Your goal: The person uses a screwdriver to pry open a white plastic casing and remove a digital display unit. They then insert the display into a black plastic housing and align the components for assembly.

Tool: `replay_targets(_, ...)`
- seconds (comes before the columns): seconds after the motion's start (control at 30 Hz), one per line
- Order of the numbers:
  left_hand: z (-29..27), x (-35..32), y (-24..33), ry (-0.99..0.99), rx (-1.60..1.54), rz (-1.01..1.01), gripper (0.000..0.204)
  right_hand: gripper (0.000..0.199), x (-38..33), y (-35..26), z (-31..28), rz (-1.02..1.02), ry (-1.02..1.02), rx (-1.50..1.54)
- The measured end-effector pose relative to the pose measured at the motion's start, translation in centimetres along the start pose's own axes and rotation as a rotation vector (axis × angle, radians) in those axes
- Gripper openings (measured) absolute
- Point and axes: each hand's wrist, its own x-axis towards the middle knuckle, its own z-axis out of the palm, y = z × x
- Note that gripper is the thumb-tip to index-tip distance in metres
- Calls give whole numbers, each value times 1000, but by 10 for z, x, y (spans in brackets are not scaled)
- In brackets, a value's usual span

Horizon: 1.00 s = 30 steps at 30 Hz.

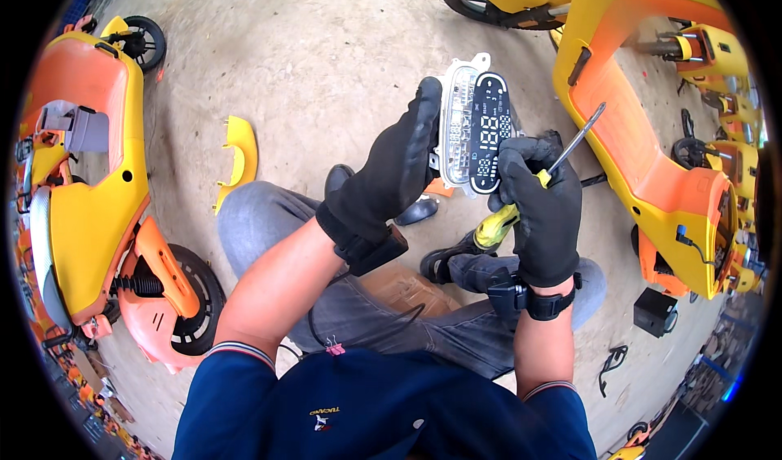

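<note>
Both my hands wear black gloves and meet in front of me. My left hand (387,167) grips the left side of a scooter instrument display, its fingers stretched along the edge of the clear plastic housing (456,130). Against the right of that housing sits the black display panel (489,122), marked with white digits and symbols. My right hand (542,203) is closed round a screwdriver (580,137), whose metal shaft points up and right. Its yellow handle (497,225) shows below the fist. The right fingertips also touch the panel's lower right edge.
A yellow and orange scooter body (627,142) stands at right, another (98,175) at left. A curved yellow panel (238,163) lies on the concrete floor. Cardboard (407,289) lies between my legs. At lower right are a black box (655,312) and a black bracket (612,369).
</note>
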Motion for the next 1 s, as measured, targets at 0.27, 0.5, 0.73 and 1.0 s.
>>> replay_targets(0.27,-4,0,5,-53,50,3,66,17,5,3,-2,2,-11,-14)
replay_targets(0.5,-4,1,-8,-54,157,88,95,21,5,-1,-10,-71,106,-6)
replay_targets(0.73,-5,-2,-9,9,350,218,84,22,4,2,-9,-43,98,-30)
replay_targets(1.0,-5,-1,-14,-84,211,-23,74,21,3,-3,-13,-49,81,-29)
